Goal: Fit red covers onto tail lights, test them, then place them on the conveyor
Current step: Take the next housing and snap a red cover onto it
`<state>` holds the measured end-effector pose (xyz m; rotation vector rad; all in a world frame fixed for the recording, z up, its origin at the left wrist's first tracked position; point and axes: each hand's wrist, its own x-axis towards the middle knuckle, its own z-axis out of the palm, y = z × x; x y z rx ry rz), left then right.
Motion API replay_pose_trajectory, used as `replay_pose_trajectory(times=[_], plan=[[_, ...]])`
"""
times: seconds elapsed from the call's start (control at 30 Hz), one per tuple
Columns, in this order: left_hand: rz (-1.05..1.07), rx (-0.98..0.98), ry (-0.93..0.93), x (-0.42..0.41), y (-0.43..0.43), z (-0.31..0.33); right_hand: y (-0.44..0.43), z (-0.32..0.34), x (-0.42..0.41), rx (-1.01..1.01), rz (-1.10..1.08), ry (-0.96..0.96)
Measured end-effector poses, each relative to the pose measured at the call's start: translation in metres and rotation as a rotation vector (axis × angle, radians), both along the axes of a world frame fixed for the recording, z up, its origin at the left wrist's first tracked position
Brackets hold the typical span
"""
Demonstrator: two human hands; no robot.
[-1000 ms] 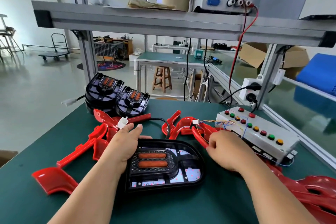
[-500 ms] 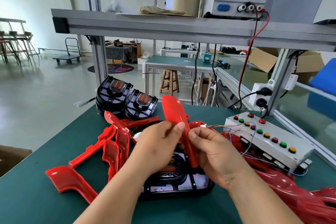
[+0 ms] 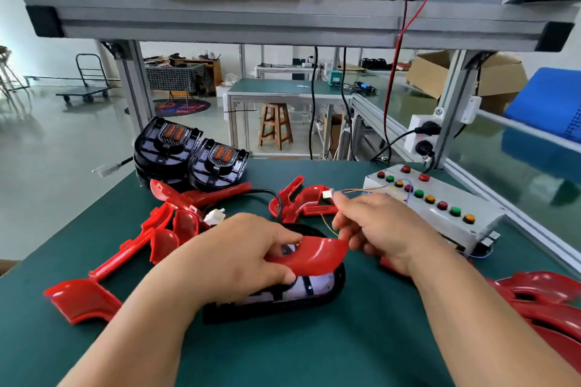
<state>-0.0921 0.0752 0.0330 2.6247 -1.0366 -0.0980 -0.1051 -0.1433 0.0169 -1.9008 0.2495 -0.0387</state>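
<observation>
1. Closest to me, one tail light (image 3: 273,305) lies flat on the mat (image 3: 283,355), partly under both hands. It has no red on it yet.
2. Left hand (image 3: 239,258) has its fingers and thumb clamped on a cover (image 3: 314,256). The cover is tilted just above the light and not seated, so I'd say fitting is underway.
3. Right hand (image 3: 390,229) sits at the cover's right end with its fingers loosely curled. A white plug (image 3: 327,194) is right at a fingertip, but it's too blurry to tell if anything's pinched.
4. Spare covers (image 3: 151,239) are scattered to the left, with more piled on the right.
5. Button box (image 3: 440,207) is beyond the right hand. Testing looks not started.
6. Further back, a stack (image 3: 188,154) of bare lights is waiting.
7. Conveyor (image 3: 518,166) runs along the far right. Placing comes last, so most of the job is left.
</observation>
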Motion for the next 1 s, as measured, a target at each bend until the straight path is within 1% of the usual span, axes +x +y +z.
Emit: replay_pose_trajectory(times=[0.07, 0.1, 0.13, 0.2, 0.27, 0.33, 0.4, 0.57, 0.63, 0.8, 1.0], plan=[[0.008, 0.039, -0.002, -0.003, -0.005, 0.0, 0.0, -0.008, -0.003, -0.266, 0.046, 0.042], [-0.005, 0.066, -0.013, -0.004, -0.007, -0.001, 0.0, -0.012, -0.004, -0.362, 0.069, 0.064], [-0.025, 0.108, -0.041, -0.004, -0.008, -0.002, 0.0, -0.015, -0.005, -0.402, 0.091, 0.095], [-0.043, 0.208, -0.1, -0.007, -0.007, -0.003, 0.0, -0.018, -0.006, -0.339, 0.131, 0.155], [-0.029, 0.244, -0.159, -0.008, -0.003, -0.009, -0.003, -0.019, -0.007, -0.235, 0.192, 0.193], [0.021, 0.223, -0.219, -0.014, 0.002, -0.017, -0.007, -0.02, -0.009, -0.161, 0.293, 0.223], [0.058, 0.172, -0.267, -0.021, 0.005, -0.026, -0.009, -0.023, -0.01, -0.11, 0.349, 0.23], [0.028, 0.049, -0.261, -0.029, 0.007, -0.03, -0.01, -0.029, -0.007, -0.146, 0.437, 0.187], [0.005, -0.009, -0.249, -0.032, 0.008, -0.029, -0.012, -0.03, -0.007, -0.118, 0.448, 0.196], [-0.041, -0.067, -0.374, -0.042, 0.007, -0.031, -0.015, -0.033, -0.006, -0.087, 0.436, 0.197], [-0.08, -0.098, -0.428, -0.043, 0.005, -0.036, -0.016, -0.034, -0.006, -0.042, 0.435, 0.2]])
